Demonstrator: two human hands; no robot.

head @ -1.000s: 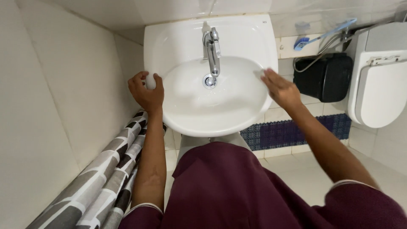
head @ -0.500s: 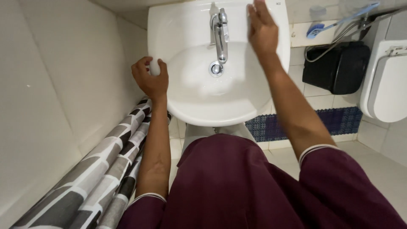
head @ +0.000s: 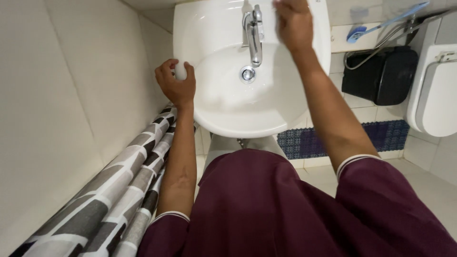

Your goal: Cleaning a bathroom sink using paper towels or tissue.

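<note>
A white wash basin (head: pixel 223 121) with a chrome tap (head: pixel 253 33) and a round drain (head: pixel 247 74) fills the top middle of the head view. My left hand (head: pixel 175 83) rests on the basin's left rim, fingers curled around a small white object (head: pixel 180 71). My right hand (head: pixel 294 21) lies flat on the basin's back ledge, just right of the tap; whether it holds a cloth is hidden. Both arms come out of dark maroon sleeves (head: pixel 266 209).
A grey and white patterned curtain (head: pixel 114 190) hangs at the lower left against a pale tiled wall. Right of the basin stand a black bin (head: pixel 385 76), a white toilet (head: pixel 435 85), a blue-headed brush (head: pixel 357 34) and a blue floor mat (head: pixel 342 140).
My right hand has moved from the basin's right rim up to the back ledge beside the tap. My left hand has stayed on the left rim. The view has shifted slightly.
</note>
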